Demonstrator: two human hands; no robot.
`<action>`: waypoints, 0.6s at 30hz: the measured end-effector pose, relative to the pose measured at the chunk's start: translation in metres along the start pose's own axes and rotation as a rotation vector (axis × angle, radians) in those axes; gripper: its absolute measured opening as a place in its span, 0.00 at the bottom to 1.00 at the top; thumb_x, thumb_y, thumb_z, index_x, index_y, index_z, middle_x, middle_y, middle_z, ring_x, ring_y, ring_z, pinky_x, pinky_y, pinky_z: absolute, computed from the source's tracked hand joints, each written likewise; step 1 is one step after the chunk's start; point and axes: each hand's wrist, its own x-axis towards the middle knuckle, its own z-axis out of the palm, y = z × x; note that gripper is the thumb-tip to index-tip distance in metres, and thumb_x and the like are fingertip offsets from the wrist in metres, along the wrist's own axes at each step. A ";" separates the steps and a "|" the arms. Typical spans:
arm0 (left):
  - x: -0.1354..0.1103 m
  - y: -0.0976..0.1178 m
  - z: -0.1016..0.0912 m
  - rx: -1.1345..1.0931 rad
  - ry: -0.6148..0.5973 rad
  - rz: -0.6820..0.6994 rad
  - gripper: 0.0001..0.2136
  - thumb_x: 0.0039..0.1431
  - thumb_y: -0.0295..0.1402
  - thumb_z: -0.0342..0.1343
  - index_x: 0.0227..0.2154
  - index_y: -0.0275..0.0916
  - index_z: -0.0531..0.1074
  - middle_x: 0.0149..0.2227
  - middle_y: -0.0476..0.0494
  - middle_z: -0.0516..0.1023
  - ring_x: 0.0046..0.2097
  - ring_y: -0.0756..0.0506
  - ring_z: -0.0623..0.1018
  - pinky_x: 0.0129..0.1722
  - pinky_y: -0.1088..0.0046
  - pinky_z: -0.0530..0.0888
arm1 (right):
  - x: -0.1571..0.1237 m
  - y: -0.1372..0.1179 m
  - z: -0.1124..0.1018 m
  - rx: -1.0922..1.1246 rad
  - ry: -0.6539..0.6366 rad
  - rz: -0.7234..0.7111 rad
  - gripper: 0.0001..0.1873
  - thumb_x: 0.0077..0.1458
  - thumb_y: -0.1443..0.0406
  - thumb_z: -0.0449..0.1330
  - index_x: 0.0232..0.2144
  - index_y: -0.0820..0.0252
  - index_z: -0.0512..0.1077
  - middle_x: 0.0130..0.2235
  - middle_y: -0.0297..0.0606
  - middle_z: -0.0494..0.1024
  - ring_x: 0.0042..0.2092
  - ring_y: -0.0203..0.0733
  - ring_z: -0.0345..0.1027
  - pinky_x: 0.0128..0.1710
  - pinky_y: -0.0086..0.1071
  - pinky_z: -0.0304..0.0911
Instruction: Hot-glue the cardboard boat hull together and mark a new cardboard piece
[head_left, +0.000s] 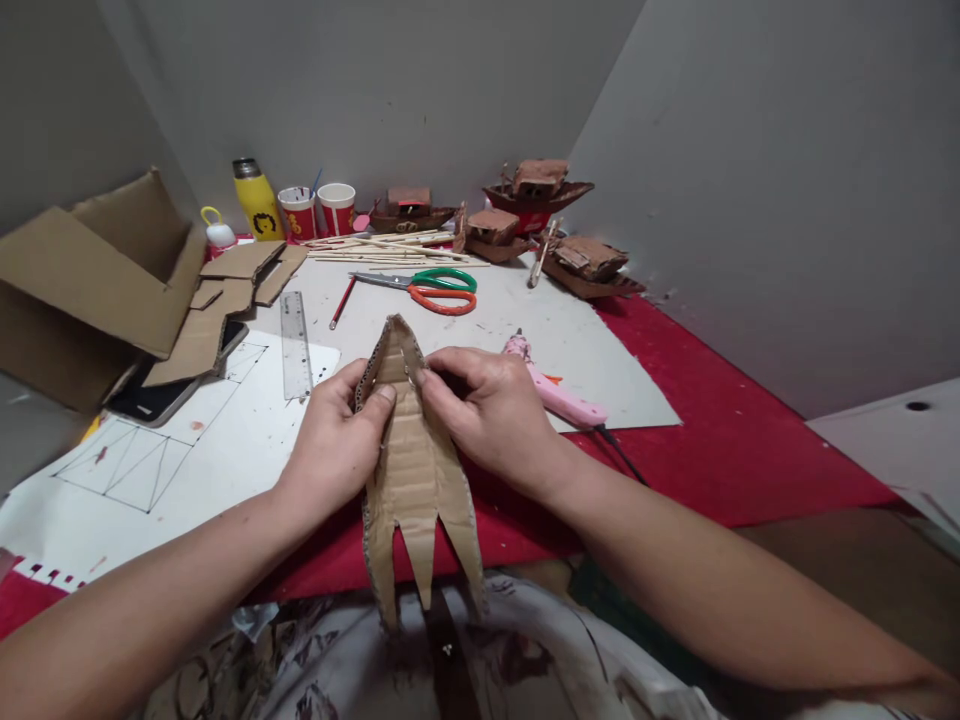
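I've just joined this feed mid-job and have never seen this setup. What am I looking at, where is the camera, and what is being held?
There is no machine here: a person works with two bare hands. The one picture comes from a camera worn on the head, looking forward and down, so both arms enter from the bottom. The left hand and right hand pinch the pointed upper end of a cut cardboard piece, whose three prongs hang toward the lap. On the red-covered table lie a pink glue gun, scissors, a clear ruler, a sheet with drawn lines, wooden sticks, a cardboard box at left and cardboard boats at the back.
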 end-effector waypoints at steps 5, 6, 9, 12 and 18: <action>0.001 -0.002 0.000 -0.007 0.000 -0.011 0.10 0.57 0.31 0.56 0.42 0.37 0.75 0.37 0.47 0.80 0.38 0.45 0.77 0.40 0.71 0.72 | 0.000 0.001 0.001 -0.013 -0.004 -0.024 0.09 0.56 0.71 0.55 0.24 0.63 0.71 0.24 0.36 0.73 0.27 0.36 0.63 0.28 0.29 0.55; 0.001 -0.002 0.000 -0.009 0.002 -0.009 0.10 0.56 0.31 0.56 0.41 0.37 0.75 0.37 0.47 0.80 0.38 0.45 0.77 0.40 0.71 0.72 | 0.001 0.001 0.001 -0.012 -0.002 -0.027 0.09 0.56 0.71 0.55 0.25 0.63 0.72 0.24 0.36 0.73 0.27 0.36 0.64 0.28 0.29 0.55; 0.001 -0.004 0.000 -0.021 0.000 -0.009 0.11 0.56 0.31 0.56 0.42 0.38 0.75 0.37 0.47 0.81 0.38 0.45 0.77 0.39 0.71 0.72 | 0.001 0.002 0.003 0.005 0.000 -0.036 0.09 0.56 0.71 0.55 0.26 0.64 0.73 0.26 0.38 0.75 0.27 0.37 0.66 0.29 0.29 0.57; 0.001 -0.007 -0.001 -0.029 -0.001 -0.009 0.11 0.57 0.32 0.56 0.42 0.39 0.75 0.37 0.47 0.81 0.37 0.46 0.78 0.38 0.71 0.72 | 0.001 0.002 0.004 0.015 -0.004 -0.041 0.09 0.56 0.71 0.55 0.27 0.63 0.74 0.26 0.39 0.76 0.28 0.38 0.67 0.29 0.29 0.58; 0.002 -0.005 0.000 -0.025 -0.004 -0.002 0.10 0.56 0.31 0.55 0.41 0.38 0.75 0.37 0.47 0.80 0.38 0.45 0.77 0.39 0.71 0.72 | 0.002 0.000 0.002 0.046 0.004 -0.007 0.09 0.56 0.70 0.56 0.27 0.63 0.74 0.26 0.37 0.77 0.28 0.37 0.68 0.29 0.29 0.60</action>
